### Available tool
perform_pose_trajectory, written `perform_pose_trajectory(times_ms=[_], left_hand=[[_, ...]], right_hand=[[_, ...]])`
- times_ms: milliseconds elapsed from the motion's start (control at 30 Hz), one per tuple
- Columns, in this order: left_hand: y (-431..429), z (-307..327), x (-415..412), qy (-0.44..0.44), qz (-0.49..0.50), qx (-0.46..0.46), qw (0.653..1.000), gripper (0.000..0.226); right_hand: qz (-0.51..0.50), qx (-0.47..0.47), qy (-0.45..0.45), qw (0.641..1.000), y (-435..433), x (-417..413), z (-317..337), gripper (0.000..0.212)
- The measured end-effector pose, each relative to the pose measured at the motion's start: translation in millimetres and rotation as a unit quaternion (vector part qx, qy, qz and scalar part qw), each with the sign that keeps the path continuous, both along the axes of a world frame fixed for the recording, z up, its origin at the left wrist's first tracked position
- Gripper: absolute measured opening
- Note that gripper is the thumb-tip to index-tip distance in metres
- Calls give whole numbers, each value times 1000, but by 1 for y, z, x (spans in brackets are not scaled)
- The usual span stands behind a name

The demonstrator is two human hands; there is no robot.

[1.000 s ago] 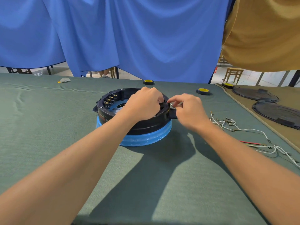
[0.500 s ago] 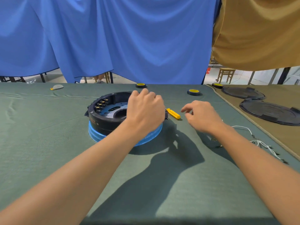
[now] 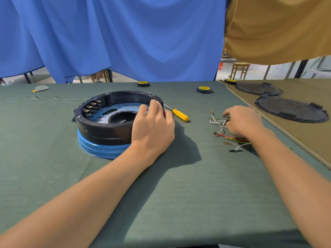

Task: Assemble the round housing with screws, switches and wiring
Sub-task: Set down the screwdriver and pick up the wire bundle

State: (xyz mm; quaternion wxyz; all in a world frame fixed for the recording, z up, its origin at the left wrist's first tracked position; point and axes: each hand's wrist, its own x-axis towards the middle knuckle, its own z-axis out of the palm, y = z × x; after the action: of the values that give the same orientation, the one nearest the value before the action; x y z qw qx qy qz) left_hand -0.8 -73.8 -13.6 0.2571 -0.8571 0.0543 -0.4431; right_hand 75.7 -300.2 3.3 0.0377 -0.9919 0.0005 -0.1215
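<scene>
The round black housing [image 3: 107, 130] stands on a blue ring base [image 3: 100, 149] left of centre on the green cloth. Several switch terminals [image 3: 92, 107] line its inner left wall. My left hand [image 3: 152, 129] grips the housing's right rim, fingers curled over the edge. A yellow-handled screwdriver [image 3: 180, 115] lies just right of the housing. My right hand [image 3: 241, 122] rests over a loose bunch of white, red and green wires [image 3: 222, 126], fingers spread and touching them; I cannot tell whether any wire is pinched.
Two rolls of tape [image 3: 143, 84] [image 3: 203, 89] sit at the table's back. Black round covers [image 3: 292, 111] [image 3: 258, 88] lie on the tan cloth at right. A small grey piece [image 3: 40, 88] lies far left. Blue curtain hangs behind.
My right hand left the housing rim, the screwdriver now lies on the cloth, and the hand moved right onto the wires. My left hand stays on the housing.
</scene>
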Motion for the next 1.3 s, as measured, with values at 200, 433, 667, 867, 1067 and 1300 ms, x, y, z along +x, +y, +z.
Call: perform_pose_trajectory(times_ms=[200, 433, 667, 867, 1067, 1300], left_hand=[[1, -3, -1, 9, -11, -16, 1000, 18], [1, -2, -4, 13, -12, -20, 1000, 19], [1, -1, -5, 18, -19, -25, 999, 20], [1, -1, -5, 16, -21, -25, 999, 20], [0, -1, -5, 13, -20, -28, 999, 22], [1, -2, -5, 23, -27, -30, 999, 20]], right_hand=[[1, 101, -33, 994, 1, -3, -2, 42], [3, 133, -19, 991, -4, -1, -1, 40], [19, 214, -23, 976, -3, 0, -5, 36], [123, 303, -88, 941, 2, -14, 9, 30], [230, 446, -95, 860, 16, -30, 23, 23], [213, 740, 85, 632, 22, -35, 33, 22]])
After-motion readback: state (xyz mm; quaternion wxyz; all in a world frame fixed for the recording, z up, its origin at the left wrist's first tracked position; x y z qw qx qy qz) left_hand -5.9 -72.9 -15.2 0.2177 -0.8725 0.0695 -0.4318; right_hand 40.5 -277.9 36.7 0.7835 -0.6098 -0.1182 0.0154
